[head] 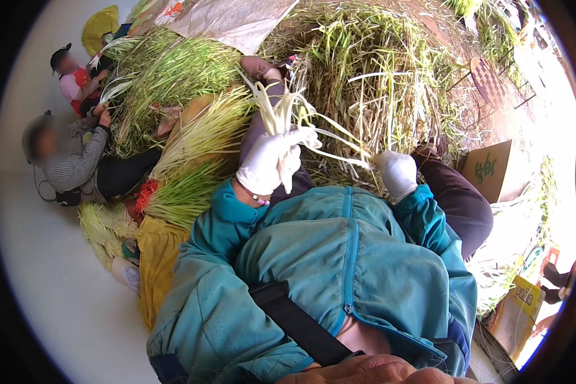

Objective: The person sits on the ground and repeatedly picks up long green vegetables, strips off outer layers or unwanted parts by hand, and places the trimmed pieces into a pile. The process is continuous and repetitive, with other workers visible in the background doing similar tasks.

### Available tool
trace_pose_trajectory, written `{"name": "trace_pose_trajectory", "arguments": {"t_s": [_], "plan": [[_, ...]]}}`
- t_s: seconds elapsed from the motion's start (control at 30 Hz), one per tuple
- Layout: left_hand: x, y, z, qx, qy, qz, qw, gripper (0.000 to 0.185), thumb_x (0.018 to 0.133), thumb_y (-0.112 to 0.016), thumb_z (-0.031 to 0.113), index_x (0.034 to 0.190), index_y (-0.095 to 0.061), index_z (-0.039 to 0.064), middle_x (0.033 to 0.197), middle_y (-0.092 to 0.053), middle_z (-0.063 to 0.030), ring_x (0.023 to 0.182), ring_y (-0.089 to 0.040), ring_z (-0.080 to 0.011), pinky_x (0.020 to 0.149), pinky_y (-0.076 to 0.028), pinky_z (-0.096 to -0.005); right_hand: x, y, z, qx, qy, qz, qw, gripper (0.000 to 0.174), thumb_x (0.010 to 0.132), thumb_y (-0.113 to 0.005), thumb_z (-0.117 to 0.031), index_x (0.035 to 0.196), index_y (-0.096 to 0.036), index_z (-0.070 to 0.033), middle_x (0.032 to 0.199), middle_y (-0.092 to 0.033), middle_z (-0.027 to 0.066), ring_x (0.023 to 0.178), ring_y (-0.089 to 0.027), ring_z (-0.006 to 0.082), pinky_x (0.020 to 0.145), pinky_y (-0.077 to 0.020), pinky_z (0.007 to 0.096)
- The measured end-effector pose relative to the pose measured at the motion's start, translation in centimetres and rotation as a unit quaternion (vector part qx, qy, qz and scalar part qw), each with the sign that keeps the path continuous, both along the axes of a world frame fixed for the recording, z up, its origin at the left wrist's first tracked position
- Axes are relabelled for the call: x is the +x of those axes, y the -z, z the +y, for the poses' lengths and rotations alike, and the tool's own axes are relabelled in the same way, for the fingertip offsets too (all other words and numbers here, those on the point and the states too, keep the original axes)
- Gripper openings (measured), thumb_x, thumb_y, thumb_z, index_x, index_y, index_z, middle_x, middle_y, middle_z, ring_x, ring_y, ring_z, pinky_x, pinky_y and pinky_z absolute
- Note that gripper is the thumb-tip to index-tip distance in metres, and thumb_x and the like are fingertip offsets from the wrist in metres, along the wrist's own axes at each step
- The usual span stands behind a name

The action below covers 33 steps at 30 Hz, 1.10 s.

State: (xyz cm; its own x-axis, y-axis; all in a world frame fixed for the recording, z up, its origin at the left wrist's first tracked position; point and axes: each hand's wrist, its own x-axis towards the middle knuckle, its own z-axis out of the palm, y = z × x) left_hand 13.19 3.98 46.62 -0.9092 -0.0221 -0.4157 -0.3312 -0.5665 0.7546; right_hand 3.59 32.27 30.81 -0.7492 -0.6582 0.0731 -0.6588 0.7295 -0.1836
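Observation:
My left hand (270, 161), in a white glove, grips a small bunch of pale leafy stalks (277, 113) whose white ends point away from me. My right hand (397, 175), also gloved in white, is closed at the ends of thin pale leaf strips (342, 160). These strips stretch across from the bunch. Beyond both hands, between my legs, lies a big heap of green and yellowed leaves (374, 96). Left of my left hand rests a pile of cleaner stalks (204, 132), with a green bundle (187, 192) bearing a red tie nearer me.
Two people (79, 156) (77, 84) sit at the left beside another green heap (173, 72). A pale sheet (230, 21) lies at the top. To the right are a woven-seat stool (488, 82) and a cardboard box (487, 170). Yellow cloth (158, 259) lies at my left.

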Motion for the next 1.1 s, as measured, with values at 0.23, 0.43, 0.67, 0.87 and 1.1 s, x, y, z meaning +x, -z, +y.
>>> {"name": "trace_pose_trajectory", "arguments": {"t_s": [0.23,0.43,0.67,0.87,1.1], "plan": [[1.2,-3.8,-5.8,0.096,-0.08,0.062,0.99,0.02,0.097,-0.052,0.019,0.108,-0.054,0.003,0.086,-0.056,-0.0032,0.049,-0.042,-0.0047,0.042,-0.036,-0.0217,-3.0,7.3,5.6,0.215,0.178,-0.05,0.959,0.015,0.078,-0.059,-0.013,0.075,-0.073,-0.01,0.075,-0.07,0.0112,0.074,-0.07,0.0287,0.061,-0.0542,0.0368],[1.8,-5.9,-9.8,0.134,-0.09,0.25,0.955,0.017,0.1,-0.05,0.02,0.1,-0.055,0.004,0.081,-0.052,-0.0017,0.044,-0.039,-0.0048,0.036,-0.034,-0.0196,-3.3,8.7,7.7,0.269,0.198,-0.167,0.928,0.02,0.082,-0.06,-0.024,0.084,-0.075,-0.011,0.087,-0.071,0.0129,0.084,-0.069,0.0313,0.07,-0.0546,0.0413],[1.0,-3.2,-7.0,0.205,-0.061,0.179,0.96,0.017,0.097,-0.054,0.018,0.109,-0.056,0.005,0.086,-0.056,-0.0027,0.05,-0.043,-0.0049,0.042,-0.036,-0.0216,-1.1,-9.0,-0.8,-0.142,0.055,-0.207,0.966,0.029,0.085,-0.068,-0.027,0.11,-0.069,-0.012,0.103,-0.068,0.0151,0.091,-0.067,0.027,0.078,-0.0523,0.0337],[-1.2,-2.6,-5.0,0.203,-0.017,0.11,0.973,0.014,0.099,-0.048,0.018,0.1,-0.053,0.005,0.072,-0.053,0.002,0.045,-0.04,-0.0036,0.045,-0.036,-0.0219,2.8,-14.9,-7.6,-0.284,-0.235,-0.463,0.806,0.057,0.088,-0.068,-0.024,0.137,-0.048,-0.002,0.131,-0.058,0.0149,0.111,-0.06,0.0237,0.092,-0.048,0.0314],[-3.1,-3.1,-4.6,0.184,0.015,0.155,0.97,0.014,0.099,-0.048,0.019,0.095,-0.052,0.005,0.066,-0.046,0.0039,0.043,-0.04,-0.0022,0.044,-0.037,-0.022,4.3,-12.5,-9.3,-0.224,-0.306,-0.512,0.771,0.032,0.085,-0.07,-0.023,0.112,-0.068,-0.007,0.107,-0.067,0.012,0.098,-0.065,0.0251,0.086,-0.0504,0.0337]]}}
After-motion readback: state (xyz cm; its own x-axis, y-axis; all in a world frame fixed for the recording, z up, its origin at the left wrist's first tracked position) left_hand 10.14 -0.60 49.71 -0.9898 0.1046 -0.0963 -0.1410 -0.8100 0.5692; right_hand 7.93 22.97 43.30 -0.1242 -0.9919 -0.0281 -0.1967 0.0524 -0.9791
